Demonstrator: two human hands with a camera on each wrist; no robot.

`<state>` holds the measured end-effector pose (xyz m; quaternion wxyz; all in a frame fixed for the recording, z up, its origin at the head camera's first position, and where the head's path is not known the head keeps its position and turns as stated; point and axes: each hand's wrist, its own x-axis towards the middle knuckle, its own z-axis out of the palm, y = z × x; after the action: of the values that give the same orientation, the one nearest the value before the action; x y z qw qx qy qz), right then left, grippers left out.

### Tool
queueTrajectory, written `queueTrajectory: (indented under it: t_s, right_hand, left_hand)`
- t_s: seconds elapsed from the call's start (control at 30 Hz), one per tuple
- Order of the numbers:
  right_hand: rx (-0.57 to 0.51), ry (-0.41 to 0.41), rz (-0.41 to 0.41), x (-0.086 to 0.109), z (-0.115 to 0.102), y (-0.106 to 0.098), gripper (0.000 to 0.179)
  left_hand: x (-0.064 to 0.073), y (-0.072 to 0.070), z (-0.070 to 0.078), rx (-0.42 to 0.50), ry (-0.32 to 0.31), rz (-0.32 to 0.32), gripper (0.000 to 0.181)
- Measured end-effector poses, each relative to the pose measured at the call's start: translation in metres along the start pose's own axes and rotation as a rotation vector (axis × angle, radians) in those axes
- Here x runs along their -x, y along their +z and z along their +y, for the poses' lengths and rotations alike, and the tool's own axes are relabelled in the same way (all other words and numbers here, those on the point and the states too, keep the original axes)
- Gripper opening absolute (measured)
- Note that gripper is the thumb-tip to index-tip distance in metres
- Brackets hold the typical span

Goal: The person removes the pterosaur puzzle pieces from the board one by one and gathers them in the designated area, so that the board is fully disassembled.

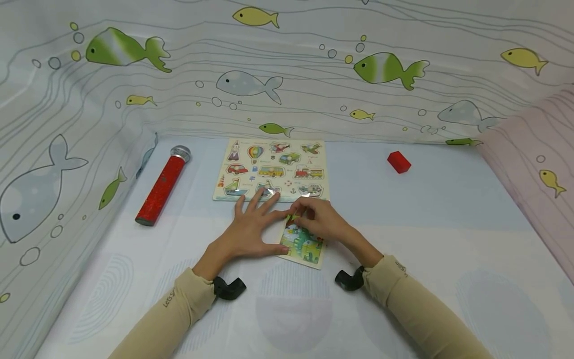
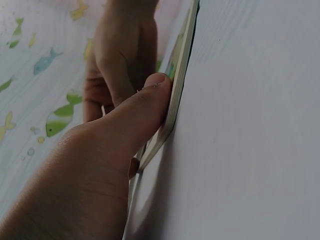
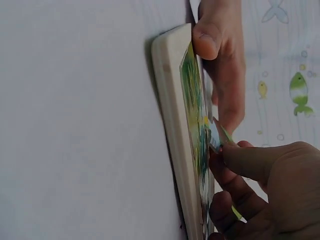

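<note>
A small wooden jigsaw puzzle (image 1: pixel 309 253) with a green picture lies slightly askew on the table. My left hand (image 1: pixel 251 229) is spread at its left side, the thumb on the lower left edge and the index finger reaching the top left corner. The other left fingers extend toward the larger board. Above the puzzle's upper part, my right hand (image 1: pixel 325 219) pinches a jigsaw piece (image 3: pixel 217 137) between thumb and fingertips. In the right wrist view that piece is tilted over the puzzle's face. The right hand hides the puzzle's upper right part.
A larger picture board (image 1: pixel 287 162) with vehicle pictures lies just beyond the hands. On the left is a red microphone-shaped object (image 1: pixel 161 189) with a silver end. A red block (image 1: pixel 399 162) sits at the back right. Fish-patterned cloth walls (image 1: pixel 314 60) surround the table.
</note>
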<state>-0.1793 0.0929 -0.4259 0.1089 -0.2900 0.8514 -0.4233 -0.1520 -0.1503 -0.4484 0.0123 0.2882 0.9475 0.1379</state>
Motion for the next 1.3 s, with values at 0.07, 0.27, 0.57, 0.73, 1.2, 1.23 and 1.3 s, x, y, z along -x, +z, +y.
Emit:
queueTrajectory:
  t_s: [0.07, 0.27, 0.57, 0.73, 1.2, 1.23, 1.3]
  right_hand:
    - [-0.023, 0.017, 0.009, 0.0, 0.0, 0.0, 0.012]
    - [-0.137, 0.07, 0.043, 0.003, 0.002, -0.006, 0.013]
    - [-0.174, 0.13, 0.141, 0.013, 0.019, -0.029, 0.015]
    - [-0.163, 0.169, 0.202, 0.021, 0.033, -0.047, 0.018]
    - [-0.086, 0.24, 0.253, 0.024, 0.069, -0.088, 0.02]
    - [-0.074, 0.246, 0.254, 0.024, 0.071, -0.09, 0.02]
    - [-0.058, 0.258, 0.261, 0.023, 0.074, -0.094, 0.02]
  left_hand:
    - [0.0, 0.0, 0.0, -0.005, -0.002, -0.004, 0.087]
    - [0.001, -0.002, 0.002, 0.002, -0.001, 0.0, 0.087]
    - [0.001, -0.002, 0.003, 0.008, 0.015, 0.027, 0.087]
    - [0.001, 0.0, 0.003, 0.001, 0.018, 0.034, 0.087]
    - [0.002, -0.002, 0.004, 0.016, 0.02, 0.046, 0.086]
    - [0.002, -0.002, 0.004, 0.016, 0.02, 0.047, 0.087]
    - [0.002, -0.002, 0.004, 0.014, 0.02, 0.046, 0.087]
